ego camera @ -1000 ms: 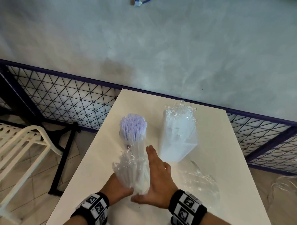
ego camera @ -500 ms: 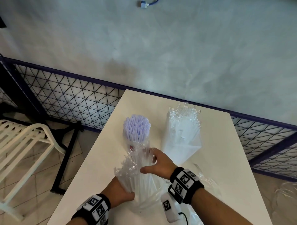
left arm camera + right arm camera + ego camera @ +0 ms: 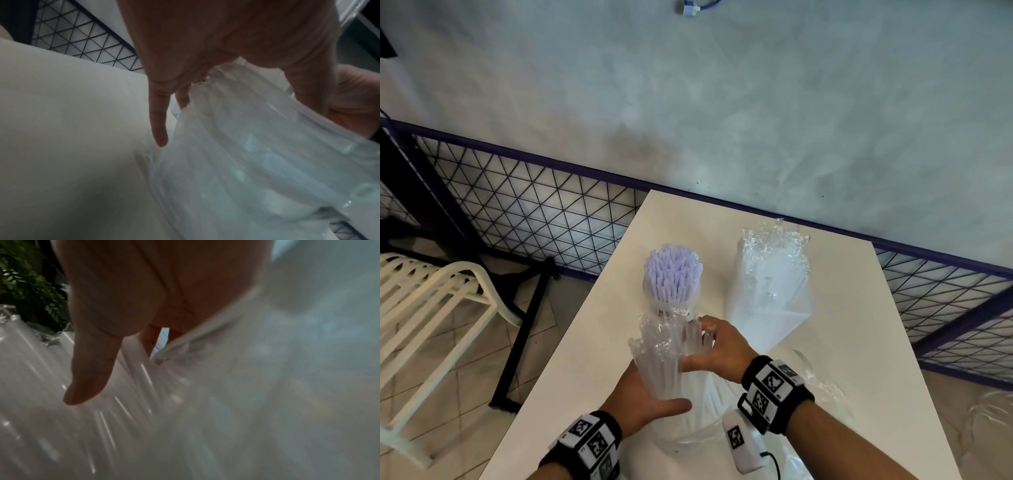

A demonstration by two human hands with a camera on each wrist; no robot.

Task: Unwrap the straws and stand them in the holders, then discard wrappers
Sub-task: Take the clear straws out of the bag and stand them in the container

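A bundle of clear straws (image 3: 664,363) in a loose plastic wrapper (image 3: 257,154) stands tilted on the white table (image 3: 592,356). My left hand (image 3: 654,394) grips its lower part, thumb in front and fingers behind. My right hand (image 3: 700,346) curls over the upper straw ends that stick out of the wrapper, thumb (image 3: 88,378) against the straws (image 3: 144,373). Just behind stands a holder full of lilac-tipped straws (image 3: 673,277). A second wrapped pack of straws (image 3: 774,294) stands to its right.
An empty crumpled clear wrapper (image 3: 822,390) lies on the table by my right wrist. A purple-framed mesh fence (image 3: 534,212) runs behind the table under a grey wall. A white plastic chair (image 3: 431,301) stands on the floor at the left.
My right hand left the bundle's side, rose and closed over the upper straw ends. The bundle has risen slightly, and my left hand keeps its hold.
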